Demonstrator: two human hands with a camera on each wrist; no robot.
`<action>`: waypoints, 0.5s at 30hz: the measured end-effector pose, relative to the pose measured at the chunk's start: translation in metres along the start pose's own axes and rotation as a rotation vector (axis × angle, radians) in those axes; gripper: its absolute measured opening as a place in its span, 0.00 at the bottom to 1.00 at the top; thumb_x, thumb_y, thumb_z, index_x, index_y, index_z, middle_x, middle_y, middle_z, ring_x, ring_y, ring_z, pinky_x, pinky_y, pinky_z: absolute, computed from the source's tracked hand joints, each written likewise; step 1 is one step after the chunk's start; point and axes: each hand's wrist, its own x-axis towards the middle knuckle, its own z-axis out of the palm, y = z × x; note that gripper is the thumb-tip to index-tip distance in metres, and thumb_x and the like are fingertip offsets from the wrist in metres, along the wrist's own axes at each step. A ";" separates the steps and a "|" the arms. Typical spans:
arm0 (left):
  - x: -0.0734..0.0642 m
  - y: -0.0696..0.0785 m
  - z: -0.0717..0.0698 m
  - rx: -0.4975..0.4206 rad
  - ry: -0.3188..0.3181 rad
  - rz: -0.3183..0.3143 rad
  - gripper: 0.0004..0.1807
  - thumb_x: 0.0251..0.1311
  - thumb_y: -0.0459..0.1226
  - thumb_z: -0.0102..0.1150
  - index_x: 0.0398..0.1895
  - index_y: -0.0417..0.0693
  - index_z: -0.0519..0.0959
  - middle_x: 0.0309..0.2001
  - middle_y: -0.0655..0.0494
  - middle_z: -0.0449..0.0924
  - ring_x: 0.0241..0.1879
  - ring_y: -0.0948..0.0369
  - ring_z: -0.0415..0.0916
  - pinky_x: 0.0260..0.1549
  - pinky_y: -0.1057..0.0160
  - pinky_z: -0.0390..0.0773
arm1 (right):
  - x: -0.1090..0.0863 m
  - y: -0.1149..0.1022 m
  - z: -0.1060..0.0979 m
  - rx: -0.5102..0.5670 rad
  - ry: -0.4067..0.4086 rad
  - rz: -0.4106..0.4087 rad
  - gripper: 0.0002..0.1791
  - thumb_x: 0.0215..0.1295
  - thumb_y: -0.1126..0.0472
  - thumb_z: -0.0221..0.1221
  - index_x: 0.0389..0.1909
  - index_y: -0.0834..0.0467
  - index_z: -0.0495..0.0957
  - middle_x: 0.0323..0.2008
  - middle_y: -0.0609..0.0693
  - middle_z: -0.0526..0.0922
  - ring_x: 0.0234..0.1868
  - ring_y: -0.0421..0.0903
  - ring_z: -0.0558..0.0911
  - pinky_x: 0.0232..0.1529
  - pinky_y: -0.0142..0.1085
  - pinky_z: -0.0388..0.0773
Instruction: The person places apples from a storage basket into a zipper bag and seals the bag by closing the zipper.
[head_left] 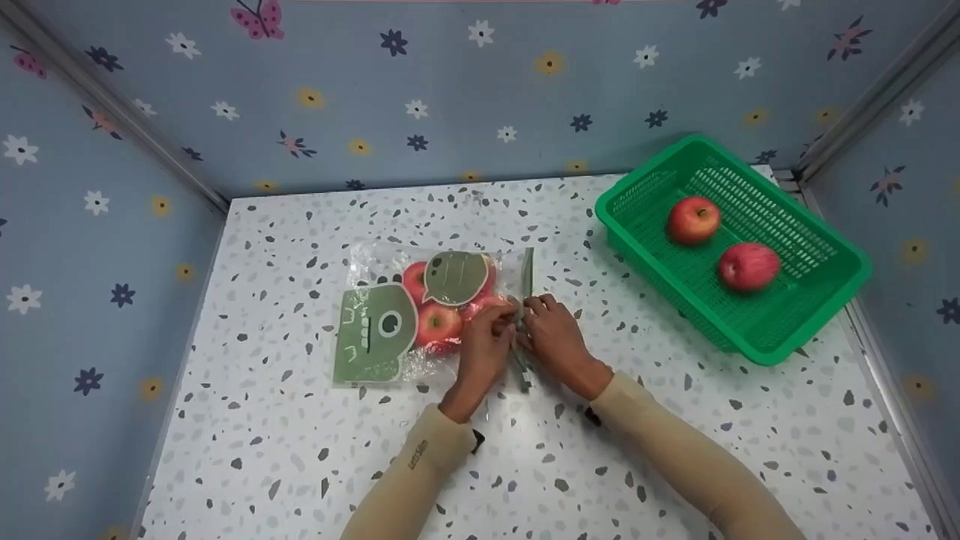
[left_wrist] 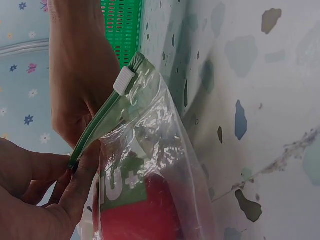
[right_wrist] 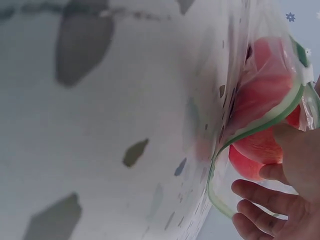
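Note:
A clear slider zip bag (head_left: pixel 379 337) with a green cartoon print lies flat, with several red apples (head_left: pixel 439 322) inside it. At its mouth, my left hand (head_left: pixel 484 349) pinches the green zip edge (left_wrist: pixel 100 115) between thumb and finger. My right hand (head_left: pixel 555 337) is at the same edge, just to the right. In the right wrist view its fingers (right_wrist: pixel 265 195) are spread and loosely bent by the parted mouth. A white slider (left_wrist: pixel 123 81) sits near one end of the zip. What the right fingertips touch is partly hidden.
A green basket (head_left: pixel 675 292) stands at the right with two apples inside, one red (head_left: pixel 694 220) and one pinker (head_left: pixel 749 266). Floral panels (head_left: pixel 480 90) enclose the speckled white tabletop (head_left: pixel 277 420) at the back and both sides.

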 end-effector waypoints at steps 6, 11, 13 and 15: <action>-0.001 0.000 -0.001 -0.023 -0.008 -0.017 0.14 0.62 0.19 0.61 0.50 0.30 0.85 0.45 0.39 0.87 0.40 0.49 0.85 0.43 0.56 0.85 | -0.005 0.013 -0.009 0.023 0.037 -0.038 0.29 0.70 0.51 0.68 0.66 0.62 0.79 0.53 0.58 0.84 0.55 0.58 0.80 0.53 0.52 0.81; -0.002 0.000 -0.001 -0.055 -0.014 -0.035 0.14 0.62 0.18 0.61 0.50 0.30 0.85 0.44 0.39 0.86 0.40 0.49 0.85 0.42 0.60 0.84 | -0.009 0.034 -0.029 0.007 0.071 -0.025 0.31 0.70 0.49 0.68 0.68 0.61 0.79 0.54 0.59 0.84 0.55 0.60 0.80 0.51 0.53 0.81; -0.002 -0.001 -0.001 -0.070 -0.014 -0.039 0.14 0.62 0.18 0.60 0.50 0.30 0.84 0.44 0.38 0.86 0.40 0.49 0.85 0.42 0.60 0.84 | -0.011 0.042 -0.037 -0.002 0.075 -0.010 0.30 0.70 0.50 0.69 0.68 0.61 0.79 0.55 0.60 0.84 0.56 0.60 0.79 0.52 0.55 0.80; -0.002 -0.001 -0.001 -0.075 -0.013 -0.040 0.14 0.62 0.18 0.60 0.50 0.29 0.84 0.44 0.38 0.86 0.40 0.48 0.85 0.43 0.61 0.84 | -0.014 0.050 -0.045 -0.006 0.079 0.007 0.30 0.70 0.51 0.69 0.67 0.61 0.79 0.56 0.61 0.83 0.57 0.61 0.79 0.54 0.56 0.80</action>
